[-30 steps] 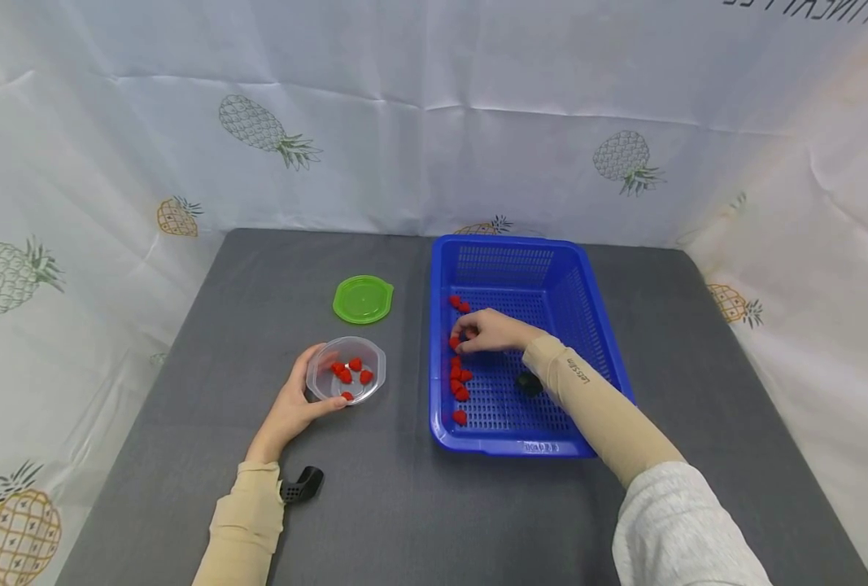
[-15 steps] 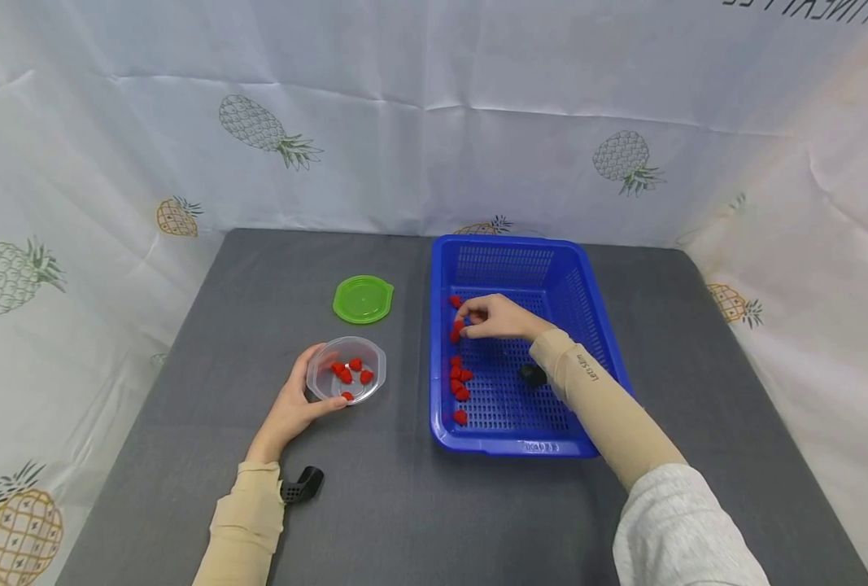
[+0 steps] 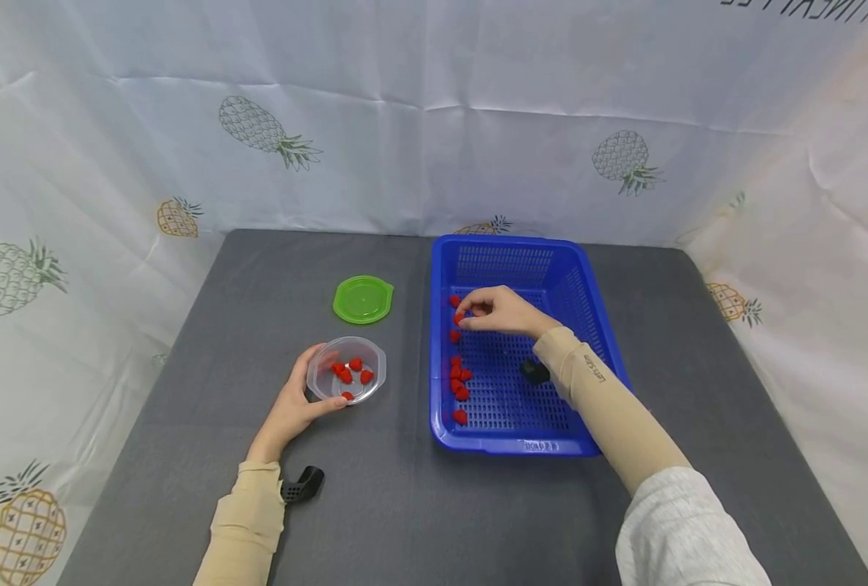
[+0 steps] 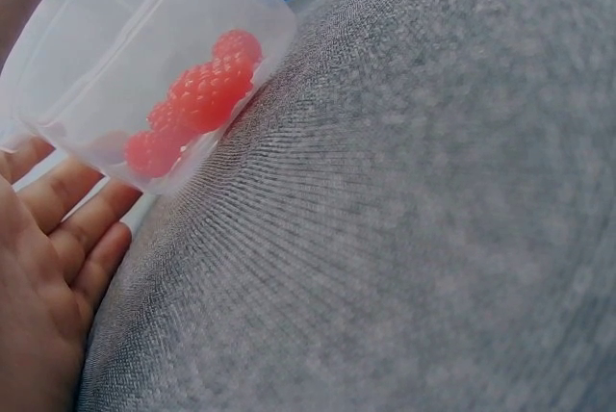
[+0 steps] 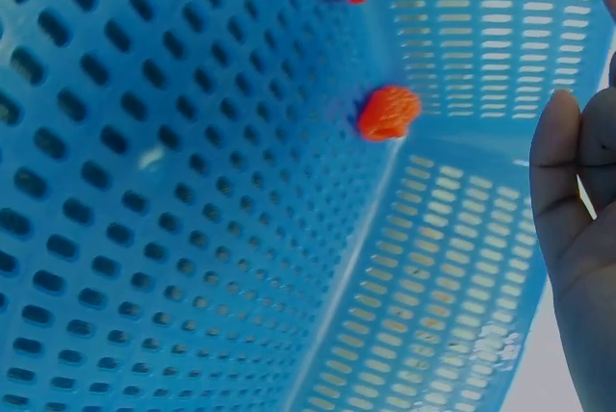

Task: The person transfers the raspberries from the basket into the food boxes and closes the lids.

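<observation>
My left hand [image 3: 287,413] grips a clear plastic container [image 3: 320,381], thumb at the near rim and fingers round its left side. Several red raspberries [image 4: 210,92] lie in the bottom of the container. Over the left side of a blue basket [image 3: 510,446], my right hand [image 3: 501,311] pinches a raspberry [image 3: 459,319] between thumb and fingers. In the right wrist view that berry is mostly cut off at the top right corner. More raspberries [image 3: 456,373] lie in a loose row along the basket's left wall, one just beyond the pinched berry and one just nearer.
A green lid [image 3: 363,299] lies flat on the grey table [image 3: 375,505] behind the container. A black device [image 3: 302,485] sits by the left wrist, another black device [image 3: 534,372] under the right wrist. A white pineapple-print curtain [image 3: 434,146] surrounds the table.
My right hand has moved toward the basket's far end, leaving one raspberry and pinching another farther along. The left hand and the container have stayed in place.
</observation>
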{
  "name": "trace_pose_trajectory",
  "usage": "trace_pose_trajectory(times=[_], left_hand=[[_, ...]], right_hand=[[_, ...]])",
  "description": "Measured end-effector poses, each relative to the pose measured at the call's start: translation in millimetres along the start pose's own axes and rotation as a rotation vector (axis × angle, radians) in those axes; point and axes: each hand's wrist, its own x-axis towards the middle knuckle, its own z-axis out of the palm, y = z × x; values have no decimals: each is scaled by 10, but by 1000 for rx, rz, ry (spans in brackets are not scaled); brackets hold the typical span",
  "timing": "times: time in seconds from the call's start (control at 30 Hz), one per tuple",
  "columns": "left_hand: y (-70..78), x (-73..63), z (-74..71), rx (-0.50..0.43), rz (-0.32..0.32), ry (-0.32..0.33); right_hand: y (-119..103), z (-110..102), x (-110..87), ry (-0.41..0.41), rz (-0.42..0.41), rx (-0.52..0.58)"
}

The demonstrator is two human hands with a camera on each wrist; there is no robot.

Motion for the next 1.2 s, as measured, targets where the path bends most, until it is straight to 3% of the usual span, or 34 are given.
trace_pose_trajectory(times=[0.23,0.37,0.5,0.87,1.2], left_hand=[[-5,-3,-9,7,7,0],[11,-9,-10,17,-26,-1],[26,-12,-3,12,-42,-2],[-16,-6,12,3,13,2],[23,-11,7,21,-25,1]], right_hand=[[-123,9,-42,8,-126,-33],[-203,5,-62,8,-184,-31],[-284,7,-73,10,-209,-25],[-475,18,-85,30,-289,-62],[-660,78,2,34,-355,-14]])
